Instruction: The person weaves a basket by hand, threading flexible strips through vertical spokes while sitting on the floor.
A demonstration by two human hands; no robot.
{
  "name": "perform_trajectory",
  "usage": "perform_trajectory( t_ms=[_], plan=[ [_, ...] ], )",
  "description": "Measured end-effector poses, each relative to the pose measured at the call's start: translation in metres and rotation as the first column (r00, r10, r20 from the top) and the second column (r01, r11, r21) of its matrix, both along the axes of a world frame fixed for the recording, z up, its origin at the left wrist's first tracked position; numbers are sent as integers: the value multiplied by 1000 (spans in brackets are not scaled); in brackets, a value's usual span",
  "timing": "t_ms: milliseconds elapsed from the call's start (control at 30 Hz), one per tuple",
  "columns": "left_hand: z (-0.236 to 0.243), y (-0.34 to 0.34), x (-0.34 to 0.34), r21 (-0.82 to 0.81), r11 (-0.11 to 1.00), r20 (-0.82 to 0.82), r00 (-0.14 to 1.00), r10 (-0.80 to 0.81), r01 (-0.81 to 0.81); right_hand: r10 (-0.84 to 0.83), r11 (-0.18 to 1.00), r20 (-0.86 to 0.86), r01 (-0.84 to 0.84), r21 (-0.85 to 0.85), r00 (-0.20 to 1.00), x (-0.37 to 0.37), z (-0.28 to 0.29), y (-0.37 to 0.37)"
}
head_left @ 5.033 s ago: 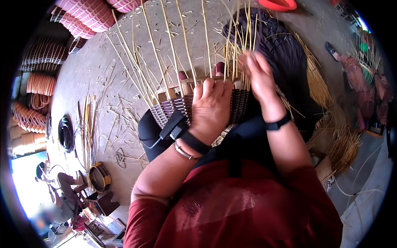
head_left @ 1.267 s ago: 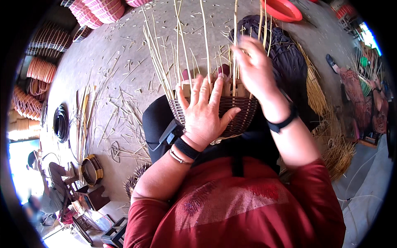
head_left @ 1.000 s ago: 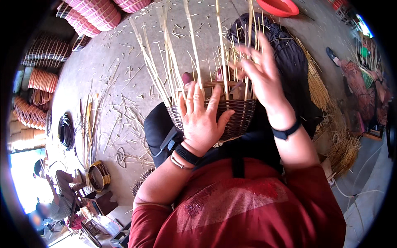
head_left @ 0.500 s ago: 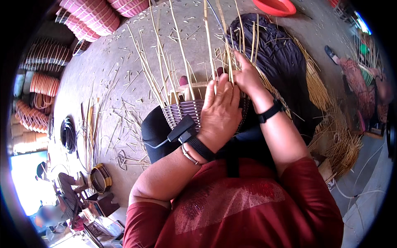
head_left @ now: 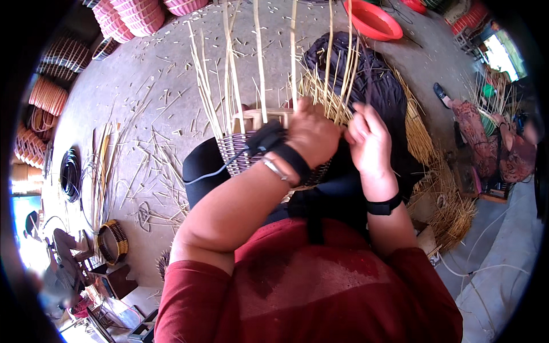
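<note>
A half-woven basket (head_left: 233, 150) with dark brown weave sits across my lap, with tall pale stakes (head_left: 260, 68) rising from its wall. A light wooden frame (head_left: 257, 119) shows inside it. My left hand (head_left: 313, 134) lies over the basket's right part, fingers bent around the rim among the stakes; its fingertips are slightly blurred. Just to the right, apart from the basket wall, my right hand (head_left: 370, 140) is closed in a pinch on a thin dark weaving strand (head_left: 369, 74) that runs up from the fingers. Part of the basket is hidden behind my left hand and wrist.
Dark cloth (head_left: 380, 74) and a bundle of straw-coloured strips (head_left: 420, 128) lie to the right. A red basin (head_left: 374, 23) stands beyond. Cut scraps litter the floor (head_left: 143, 74). Stacked baskets (head_left: 48, 97) and a black coil (head_left: 70, 174) are at left. Other people sit at both sides.
My right hand has drawn back from the stakes toward me and to the right, its pointing finger now curled in. My left hand has shifted right along the rim. The view has turned slightly.
</note>
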State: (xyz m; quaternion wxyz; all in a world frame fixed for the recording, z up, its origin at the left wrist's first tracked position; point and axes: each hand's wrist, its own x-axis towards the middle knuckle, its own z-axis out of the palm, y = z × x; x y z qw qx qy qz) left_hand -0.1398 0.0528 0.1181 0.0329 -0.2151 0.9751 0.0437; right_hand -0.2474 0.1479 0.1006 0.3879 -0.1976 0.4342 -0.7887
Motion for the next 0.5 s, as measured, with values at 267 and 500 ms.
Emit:
perform_trajectory(
  t_ms=[267, 500],
  plan=[
    [-56, -92, 149, 740, 619, -411, 553, 725, -262, 487, 856, -158, -506, -111, 859, 105, 39, -68],
    [-105, -84, 152, 332, 833, -687, 492, 536, -443, 222, 955, 189, -253, 156, 956, 56, -43, -55]
  ],
)
